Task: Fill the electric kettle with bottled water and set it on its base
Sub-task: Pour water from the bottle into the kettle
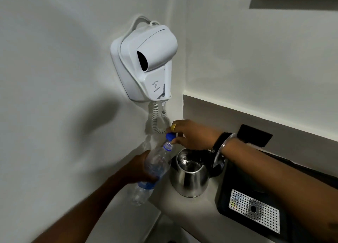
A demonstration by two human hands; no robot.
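A clear plastic water bottle (153, 169) with a blue label is tilted, its open neck pointing up and right toward the kettle. My left hand (140, 169) grips its middle. Just above the neck, my right hand (193, 134) pinches the blue cap (169, 136), which is off the bottle. The steel electric kettle (190, 178) stands on the pale counter with its lid open, directly below my right wrist. Its base is not visible.
A white wall-hung hair dryer (146, 63) with a coiled cord (159, 120) hangs above the bottle. A black coffee machine with a perforated metal drip tray (254, 209) sits right of the kettle. The counter (175, 211) ends at the corner walls.
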